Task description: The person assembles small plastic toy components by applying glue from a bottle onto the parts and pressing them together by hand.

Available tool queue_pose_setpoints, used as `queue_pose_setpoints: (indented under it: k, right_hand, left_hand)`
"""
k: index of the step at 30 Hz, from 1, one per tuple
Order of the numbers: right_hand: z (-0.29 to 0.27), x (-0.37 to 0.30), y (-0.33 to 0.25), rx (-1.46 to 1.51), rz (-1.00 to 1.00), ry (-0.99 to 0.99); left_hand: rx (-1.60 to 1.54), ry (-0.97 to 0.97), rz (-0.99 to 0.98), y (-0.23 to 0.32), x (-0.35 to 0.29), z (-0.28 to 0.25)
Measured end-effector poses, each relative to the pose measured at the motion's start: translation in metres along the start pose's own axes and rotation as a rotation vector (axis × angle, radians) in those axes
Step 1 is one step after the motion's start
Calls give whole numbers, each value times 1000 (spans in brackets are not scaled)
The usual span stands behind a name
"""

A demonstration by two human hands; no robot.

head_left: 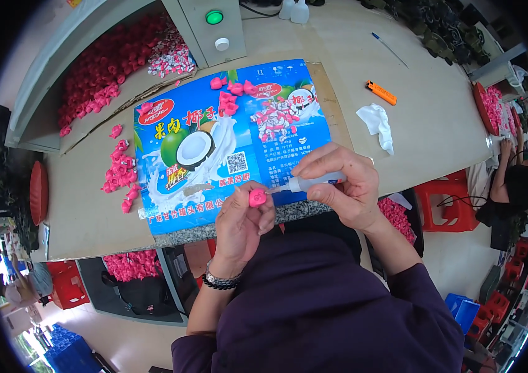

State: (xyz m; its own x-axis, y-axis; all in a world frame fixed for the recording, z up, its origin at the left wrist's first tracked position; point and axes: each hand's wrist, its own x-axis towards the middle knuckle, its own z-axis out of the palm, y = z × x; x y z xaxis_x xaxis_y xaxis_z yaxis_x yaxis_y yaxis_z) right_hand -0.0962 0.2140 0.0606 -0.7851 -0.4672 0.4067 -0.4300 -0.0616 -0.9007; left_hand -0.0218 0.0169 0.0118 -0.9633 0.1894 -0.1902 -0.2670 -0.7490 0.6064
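Between the fingertips of my left hand (239, 225) is a small pink moulded piece (257, 198); its exact kind is too small to make out. My right hand (348, 186) grips a translucent glue bottle (318, 182), its thin nozzle pointing left and meeting or almost meeting the pink piece. Both hands are over the near edge of a flattened blue printed carton (214, 180). On the carton's far part lie several loose pink pieces (229, 102) and a pile of small pink-and-white parts (274, 119).
More pink pieces (119, 173) lie left of the carton, and a large heap (105, 68) fills the grey cabinet (214, 37) behind. An orange lighter (381, 92), a crumpled tissue (376, 126) and a pen (390, 50) lie to the right. Another person (518, 180) sits at far right.
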Motion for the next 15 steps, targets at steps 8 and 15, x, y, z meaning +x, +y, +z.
queue_pose_setpoints:
  k: [8, 15]
  right_hand:
    - [-2, -1, 0, -31, -21, -3]
    - [-2, -2, -2, -83, -55, -1]
  left_hand:
    - [16, 1, -9, -1, 1, 4]
    - [71, 37, 50, 1, 0, 9]
